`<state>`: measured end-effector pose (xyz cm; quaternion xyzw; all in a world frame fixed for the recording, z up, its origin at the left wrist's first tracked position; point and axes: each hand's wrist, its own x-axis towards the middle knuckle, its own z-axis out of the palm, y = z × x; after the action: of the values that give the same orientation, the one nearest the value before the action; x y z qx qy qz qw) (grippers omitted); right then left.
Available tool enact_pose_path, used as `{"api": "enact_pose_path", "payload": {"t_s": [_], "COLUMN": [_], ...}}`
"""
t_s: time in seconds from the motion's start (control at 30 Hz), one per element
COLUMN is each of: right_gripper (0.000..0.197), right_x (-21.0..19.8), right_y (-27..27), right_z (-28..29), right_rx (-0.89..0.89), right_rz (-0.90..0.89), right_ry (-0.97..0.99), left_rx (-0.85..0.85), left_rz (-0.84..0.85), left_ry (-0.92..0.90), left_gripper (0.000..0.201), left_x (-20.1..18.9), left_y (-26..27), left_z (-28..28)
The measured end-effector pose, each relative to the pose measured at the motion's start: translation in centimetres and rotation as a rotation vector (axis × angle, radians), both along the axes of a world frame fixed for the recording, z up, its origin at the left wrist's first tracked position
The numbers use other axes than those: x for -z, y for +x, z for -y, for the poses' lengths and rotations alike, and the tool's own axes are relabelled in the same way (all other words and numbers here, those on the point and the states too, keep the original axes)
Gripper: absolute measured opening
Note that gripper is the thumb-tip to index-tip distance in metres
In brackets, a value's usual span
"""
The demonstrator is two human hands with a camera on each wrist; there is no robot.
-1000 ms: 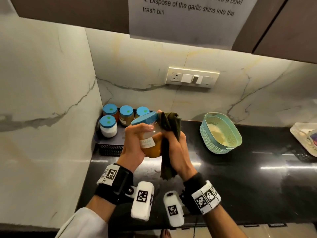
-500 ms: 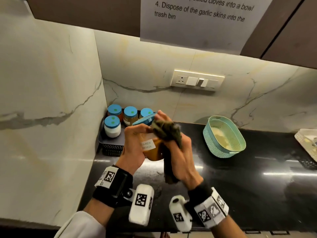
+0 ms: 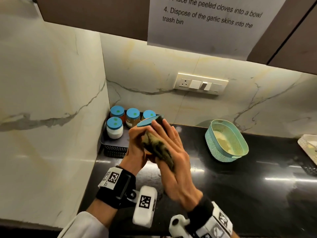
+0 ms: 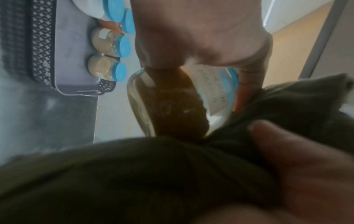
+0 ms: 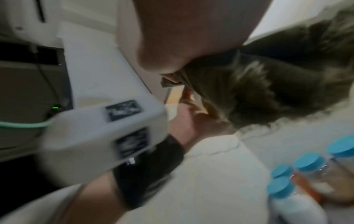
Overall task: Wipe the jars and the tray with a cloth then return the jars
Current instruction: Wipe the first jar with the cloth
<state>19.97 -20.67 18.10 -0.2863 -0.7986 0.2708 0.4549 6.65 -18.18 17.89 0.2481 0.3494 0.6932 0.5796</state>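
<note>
Far left corner: dark tray [image 3: 113, 150] with four blue-lidded jars [image 3: 114, 127] standing in it. Just right and nearer, left hand [image 3: 137, 146] curls round a tilted jar of brown paste [image 4: 172, 109], lid pointing far-left, held above the black counter [image 3: 240, 186]. Right hand [image 3: 173, 162], fingers fairly straight, presses the olive cloth [image 3: 157, 148] flat against the jar's right side. Teal basket [image 3: 226, 140] sits well right.

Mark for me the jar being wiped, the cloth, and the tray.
jar being wiped [image 4: 172, 109], left wrist view, on its glass side.
cloth [image 3: 157, 146], head view, on the bunched fabric between the hands.
tray [image 3: 114, 150], head view, on its mesh front wall.
</note>
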Motion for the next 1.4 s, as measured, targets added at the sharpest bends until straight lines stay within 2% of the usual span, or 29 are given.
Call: {"api": "enact_pose_path", "payload": {"t_s": [0.03, 0.1, 0.17, 0.27, 0.37, 0.43, 0.53, 0.6, 0.67, 0.7, 0.8, 0.83, 0.93, 1.0, 1.1, 1.2, 1.23, 1.3, 1.4], "right_gripper": [0.064, 0.061, 0.06, 0.064, 0.068, 0.072, 0.072, 0.07, 0.07, 0.074, 0.076, 0.077, 0.087, 0.091, 0.086, 0.07, 0.065, 0.059, 0.068], "right_x": [0.5, -0.5, -1.2, 0.3, -0.2, -0.8, 0.6, 0.4, 0.3, 0.2, 0.9, 0.9, -0.3, -1.1, -1.9, -2.0, -1.8, -1.7, -1.5], "right_y": [0.1, -0.3, -0.7, -0.5, 0.0, -0.4, 0.2, 0.3, -0.1, -0.3, 0.2, 0.4, 1.5, 3.0, 4.3, 3.5, 2.9, 1.9, 0.3], "right_z": [-0.8, -2.2, -1.9, -0.5, -2.4, -2.1, -1.6, -2.6, -2.6, -2.0, -0.6, -1.2, -3.1, -3.8, -3.9, -3.3, -3.0, -2.1, -0.5], "right_rx": [-0.007, 0.05, 0.067, 0.018, 0.055, 0.059, 0.021, 0.014, 0.067, 0.082, 0.056, 0.04, 0.017, -0.032, -0.101, -0.153, -0.124, -0.035, 0.043], "right_rz": [-0.016, -0.129, -0.162, 0.003, -0.109, -0.137, -0.064, -0.188, -0.191, -0.175, -0.051, -0.064, -0.149, -0.229, -0.312, -0.38, -0.389, -0.397, -0.412], "right_ry": [-0.02, -0.214, -0.246, -0.033, -0.189, -0.226, -0.09, -0.241, -0.323, -0.311, -0.087, -0.1, -0.323, -0.483, -0.619, -0.723, -0.708, -0.6, -0.394], "left_rx": [0.006, 0.022, 0.042, 0.013, 0.02, 0.053, 0.072, 0.089, 0.074, 0.07, 0.068, 0.072, 0.078, 0.134, 0.271, 0.36, 0.343, 0.318, 0.281], "left_rz": [-0.021, -0.042, -0.059, -0.037, 0.036, 0.064, 0.078, 0.078, 0.071, 0.078, 0.049, 0.031, -0.055, -0.076, -0.107, -0.05, -0.016, 0.024, 0.061], "left_ry": [-0.006, -0.012, -0.034, -0.075, -0.067, -0.056, -0.073, -0.104, -0.133, -0.15, -0.137, -0.136, -0.114, -0.084, -0.001, 0.025, 0.03, 0.047, 0.042], "left_gripper": [0.025, 0.024, 0.028, 0.029, 0.024, 0.018, 0.037, 0.041, 0.034, 0.035, 0.035, 0.035, 0.031, 0.042, 0.047, 0.082, 0.088, 0.085, 0.091], "left_x": [0.0, -0.1, -0.3, 0.6, 0.0, -0.7, -1.5, -1.6, -1.5, -1.6, -1.4, -1.4, -1.7, -1.7, -1.8, -2.2, -2.3, -2.2, -1.8], "left_y": [0.1, 0.4, 0.3, -0.2, 0.3, 0.3, 0.1, 0.4, 0.8, 0.7, 0.6, 0.6, 0.6, -0.3, -1.7, -1.1, -0.7, -0.5, -0.7], "left_z": [-0.1, -0.3, -0.1, -0.1, -0.6, -0.8, -0.6, -0.6, -0.8, -0.9, -0.7, -0.5, 0.5, 1.1, 1.2, 0.8, 0.7, 0.2, -0.1]}}
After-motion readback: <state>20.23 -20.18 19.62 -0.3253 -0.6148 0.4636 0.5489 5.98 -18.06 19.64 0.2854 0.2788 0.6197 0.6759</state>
